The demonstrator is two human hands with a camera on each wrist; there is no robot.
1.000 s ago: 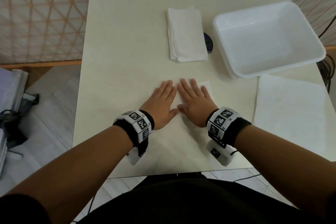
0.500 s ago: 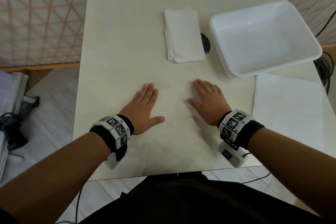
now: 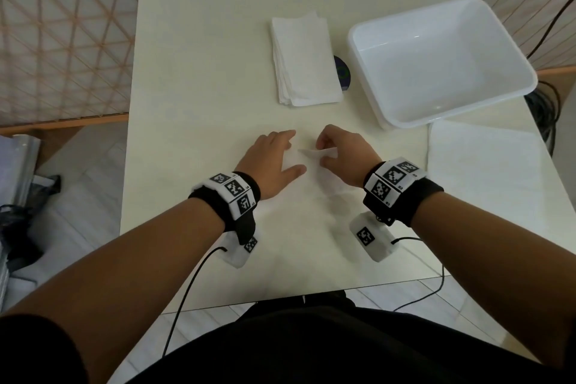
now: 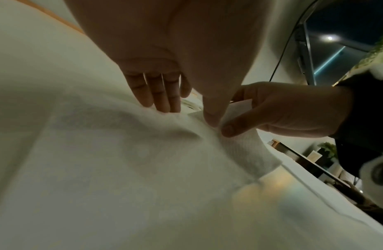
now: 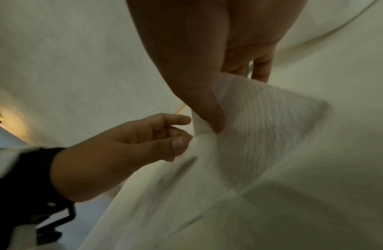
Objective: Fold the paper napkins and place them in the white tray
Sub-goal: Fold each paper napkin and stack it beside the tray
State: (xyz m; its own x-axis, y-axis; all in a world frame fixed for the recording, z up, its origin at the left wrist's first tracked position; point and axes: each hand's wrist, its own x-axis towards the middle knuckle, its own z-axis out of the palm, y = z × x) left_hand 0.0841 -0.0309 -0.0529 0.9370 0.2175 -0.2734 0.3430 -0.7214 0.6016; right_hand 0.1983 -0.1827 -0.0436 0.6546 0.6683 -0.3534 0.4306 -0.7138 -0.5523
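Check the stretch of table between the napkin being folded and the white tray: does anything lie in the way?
Nothing visible does. The napkin, pinched by the right hand, lies near the white tray; only bare table separates them. The napkin stack and a dark disc lie beyond, off that path.

You've got a cream table (image 3: 202, 40), a dark disc (image 3: 343, 76) on it at mid-far, a white sheet (image 3: 486, 181) on its near right, an orange lattice fence (image 3: 62, 40) at left, and black cables (image 3: 545, 109) on the floor at right.
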